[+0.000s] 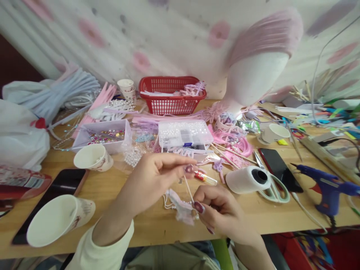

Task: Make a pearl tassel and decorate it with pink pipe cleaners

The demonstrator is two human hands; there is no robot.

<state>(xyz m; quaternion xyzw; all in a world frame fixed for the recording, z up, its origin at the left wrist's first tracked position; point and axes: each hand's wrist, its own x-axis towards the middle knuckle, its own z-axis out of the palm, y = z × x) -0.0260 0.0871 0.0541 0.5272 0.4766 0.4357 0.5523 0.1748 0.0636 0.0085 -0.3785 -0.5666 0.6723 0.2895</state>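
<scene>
Thumb and fingers pressed together, my left hand [154,174] pinches the upper end of a white thread [189,187]. The thread runs down, taut, to my right hand [222,208], which is closed on it between thumb and curled forefinger. Below and between the hands is a pale, fuzzy piece with pearl beads [181,208], somewhat blurred; whether it touches my right hand I cannot tell. A loop of thin white cord shows at its left side. Just behind my right hand lies a small clear tube with a red and yellow label [205,177].
A white thread spool [247,179], scissors [275,189] and a blue glue gun [327,187] lie to the right. Paper cups [60,221], a bead tray [101,137] and a phone [53,195] stand left. Behind are a clear bead box [184,133] and a red basket [173,105].
</scene>
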